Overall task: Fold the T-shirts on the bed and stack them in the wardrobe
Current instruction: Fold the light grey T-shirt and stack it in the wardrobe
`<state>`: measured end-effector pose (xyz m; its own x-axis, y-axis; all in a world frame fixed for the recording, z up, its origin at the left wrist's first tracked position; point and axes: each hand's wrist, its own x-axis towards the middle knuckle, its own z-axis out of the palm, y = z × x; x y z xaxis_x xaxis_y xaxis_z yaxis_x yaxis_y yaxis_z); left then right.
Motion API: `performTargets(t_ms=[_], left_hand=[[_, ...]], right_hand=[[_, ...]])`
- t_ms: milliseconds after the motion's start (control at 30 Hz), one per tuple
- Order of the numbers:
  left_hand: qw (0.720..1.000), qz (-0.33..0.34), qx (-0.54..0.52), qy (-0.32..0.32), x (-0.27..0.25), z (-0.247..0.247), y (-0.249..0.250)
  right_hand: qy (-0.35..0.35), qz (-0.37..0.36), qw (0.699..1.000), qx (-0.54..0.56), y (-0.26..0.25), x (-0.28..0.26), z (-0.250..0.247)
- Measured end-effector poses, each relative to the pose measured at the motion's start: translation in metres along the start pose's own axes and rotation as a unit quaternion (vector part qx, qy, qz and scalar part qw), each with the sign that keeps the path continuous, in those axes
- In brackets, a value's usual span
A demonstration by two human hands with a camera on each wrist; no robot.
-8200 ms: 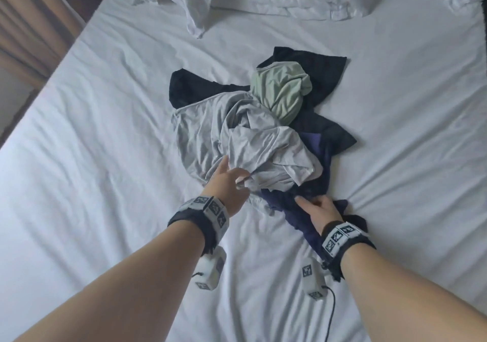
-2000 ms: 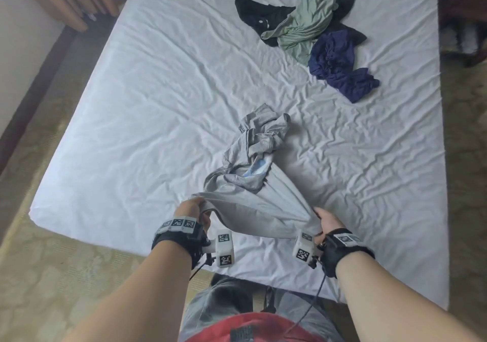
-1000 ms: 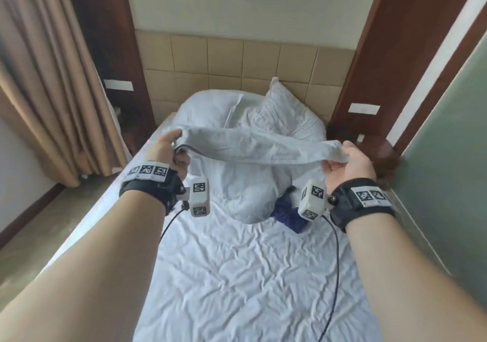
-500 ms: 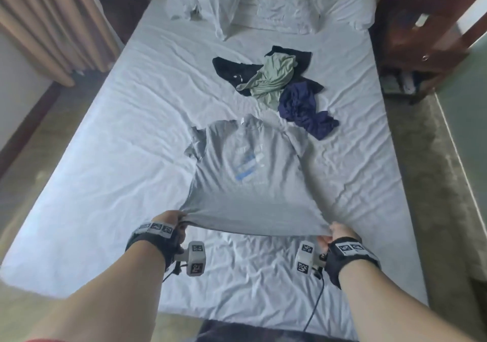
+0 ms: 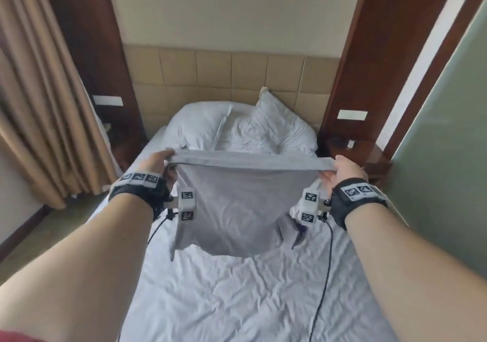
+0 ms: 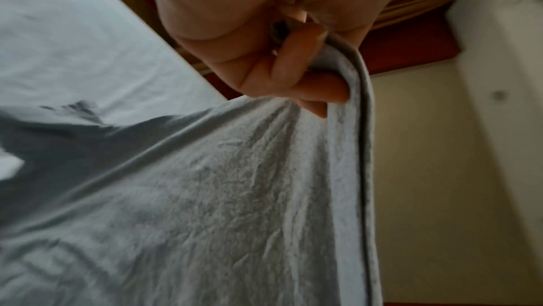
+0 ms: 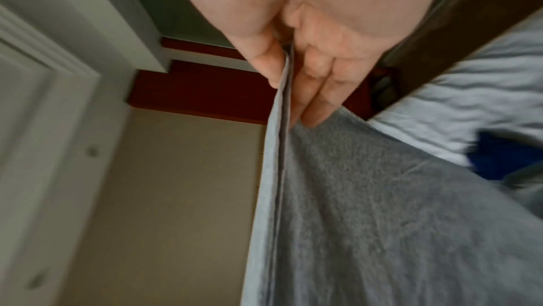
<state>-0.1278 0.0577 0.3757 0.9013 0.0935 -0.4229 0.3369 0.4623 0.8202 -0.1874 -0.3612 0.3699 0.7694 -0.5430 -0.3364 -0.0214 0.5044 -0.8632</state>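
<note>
While aired above the bed point(image 5: 237, 302), grey T-shirt point(image 5: 237, 204) hangs stretched: left hand point(image 5: 155, 163) at 9 o'clock, right hand point(image 5: 347, 169) at 3, each grip pinching its hem taut, presumably to shake wrinkles out.

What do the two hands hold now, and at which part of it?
Both hold the grey T-shirt by one edge, apparently the hem: left hand pinches one corner, right hand the other, above the bed.

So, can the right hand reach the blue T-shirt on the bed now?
Probably not yet: the right hand pinches the grey T-shirt, which hangs between it and the blue T-shirt.
</note>
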Motion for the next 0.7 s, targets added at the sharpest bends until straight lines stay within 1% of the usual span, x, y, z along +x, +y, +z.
performTargets(t_ms=[33,67,100,167,267,300,367,467,567,700], left_hand=[[0.999,0.039,-0.010,-0.029,-0.005,0.013,0.019],[0.996,0.074,-0.006,-0.045,-0.013,0.027,0.037],[0.994,0.092,-0.014,-0.058,-0.019,0.036,0.047],[0.992,0.103,-0.019,-0.070,-0.022,0.033,0.043],[0.996,0.075,-0.019,-0.047,-0.017,0.018,0.014],[0.997,0.063,-0.017,-0.031,-0.013,0.009,-0.003],[0.999,0.030,-0.003,0.020,-0.003,-0.016,-0.047],[0.994,-0.038,0.033,0.094,0.017,-0.069,-0.131],[0.979,-0.116,0.076,0.151,0.032,-0.129,-0.223],[0.941,-0.202,0.147,0.227,0.033,-0.206,-0.344]], right_hand=[[0.011,-0.025,0.998,0.052,-0.025,-0.010,0.011],[0.036,-0.046,0.994,0.095,-0.045,-0.016,0.019],[0.039,-0.058,0.991,0.117,-0.059,-0.020,0.027],[0.051,-0.048,0.989,0.134,-0.065,-0.035,0.029],[0.022,-0.046,0.993,0.110,-0.036,-0.036,0.008],[0.026,-0.039,0.994,0.101,-0.019,-0.034,-0.001],[0.061,-0.010,0.995,0.083,0.025,-0.028,-0.024],[0.127,0.052,0.989,0.047,0.112,-0.017,-0.069],[0.191,0.125,0.974,0.010,0.211,-0.010,-0.129],[0.213,0.195,0.953,-0.088,0.334,-0.019,-0.208]])
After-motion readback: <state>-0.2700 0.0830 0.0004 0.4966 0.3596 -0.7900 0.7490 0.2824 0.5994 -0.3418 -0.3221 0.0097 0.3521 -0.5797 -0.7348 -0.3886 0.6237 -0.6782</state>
